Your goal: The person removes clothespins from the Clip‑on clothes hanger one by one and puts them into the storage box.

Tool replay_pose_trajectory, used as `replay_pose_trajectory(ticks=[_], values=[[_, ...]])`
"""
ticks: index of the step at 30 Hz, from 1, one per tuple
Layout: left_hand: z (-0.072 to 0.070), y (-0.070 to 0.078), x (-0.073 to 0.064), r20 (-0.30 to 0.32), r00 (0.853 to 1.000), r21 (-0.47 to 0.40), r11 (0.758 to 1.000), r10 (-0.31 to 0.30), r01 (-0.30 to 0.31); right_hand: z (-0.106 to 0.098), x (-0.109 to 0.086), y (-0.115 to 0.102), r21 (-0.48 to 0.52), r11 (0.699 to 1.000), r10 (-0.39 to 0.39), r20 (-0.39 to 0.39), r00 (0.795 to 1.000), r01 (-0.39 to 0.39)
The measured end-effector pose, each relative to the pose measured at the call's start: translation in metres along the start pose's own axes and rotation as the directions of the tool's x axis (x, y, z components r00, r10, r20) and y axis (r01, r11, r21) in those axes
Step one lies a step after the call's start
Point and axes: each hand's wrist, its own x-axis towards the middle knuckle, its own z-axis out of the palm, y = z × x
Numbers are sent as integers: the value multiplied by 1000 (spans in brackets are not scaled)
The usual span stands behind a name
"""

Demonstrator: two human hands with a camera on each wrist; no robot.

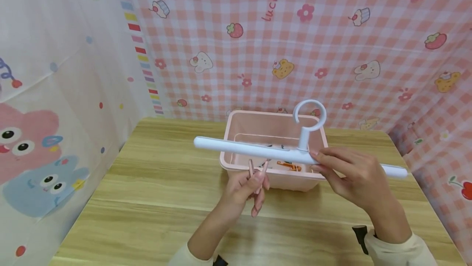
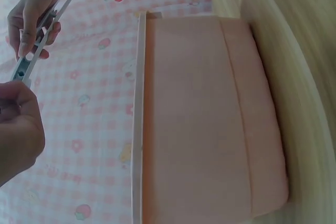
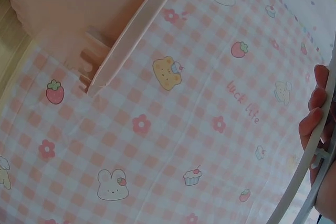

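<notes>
In the head view, my right hand grips a pale blue-white hanger, a long straight bar with an open ring hook standing up from it. The bar lies slantwise above a pink plastic basket. Below the bar, my left hand pinches a small pink clothespin, its two prongs pointing up, near the basket's front rim. The left wrist view has the left hand close under one end of the hanger. Only the right hand's fingertips show along the bar in the right wrist view.
An orange clip and several dark small pieces lie on the basket floor, partly hidden by the bar. The basket stands on a wood-grain table. A pink checked cloth hangs behind, and a white patterned cloth at the left.
</notes>
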Motion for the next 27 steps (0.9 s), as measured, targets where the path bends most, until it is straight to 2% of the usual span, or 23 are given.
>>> replay_pose_trajectory(ticks=[3,5,7,8,9,10,11,12,14,15,17,18,19,20,21,22,23,24,25,26,27], values=[[-1,-1,0,26,1000,-57,998,-9,10,0,0,0,0,1000,-2,-3,1000,2],[-1,-1,1,23,1000,-18,1000,16,-15,0,0,0,-4,1000,-4,-3,1000,4],[0,-1,1,-15,999,88,995,49,-48,0,0,0,-9,1000,-6,-2,1000,6],[0,-1,2,-46,996,177,982,76,-67,0,0,0,-13,1000,-8,0,1000,8],[1,-1,2,-78,990,278,956,114,-88,0,1,0,-17,1000,-8,2,1000,8],[2,-1,2,-108,982,383,918,154,-102,0,0,0,-24,1000,-9,7,1000,9],[2,-1,3,-132,970,486,866,202,-114,0,0,0,-28,1000,-9,12,1000,9],[2,-2,3,-146,954,584,801,262,-130,0,0,0,-30,1000,-8,18,1000,9],[2,-4,5,-144,908,755,636,394,-156,0,0,0,-36,999,-6,30,1000,8],[2,-5,5,-126,883,814,557,452,-168,0,0,0,-38,999,-5,37,999,7],[1,-8,6,-81,835,898,403,544,-176,0,0,0,-36,999,-3,44,999,5],[1,-8,7,-58,815,926,336,577,-172,0,0,0,-35,999,-2,46,999,3],[1,-9,7,-37,796,948,274,604,-164,0,0,0,-35,999,-1,49,999,3],[1,-10,7,-19,782,962,225,623,-155,1,0,0,-34,999,-2,50,999,3],[1,-10,7,-6,772,971,188,635,-146,1,0,0,-32,999,-2,50,999,4],[1,-11,7,0,767,975,170,641,-142,1,0,0,-31,1000,-2,50,999,3],[1,-10,7,-8,772,973,183,636,-141,1,-1,0,-31,1000,-2,48,999,4],[1,-10,7,-28,787,963,227,617,-144,1,0,0,-33,999,-3,49,999,5],[1,-9,7,-54,807,943,296,587,-152,1,0,0,-33,999,-5,46,999,6],[2,-8,6,-85,836,906,391,542,-162,1,0,0,-34,999,-6,43,999,8],[2,-7,6,-112,870,843,510,480,-173,0,0,0,-34,999,-8,38,999,9]])
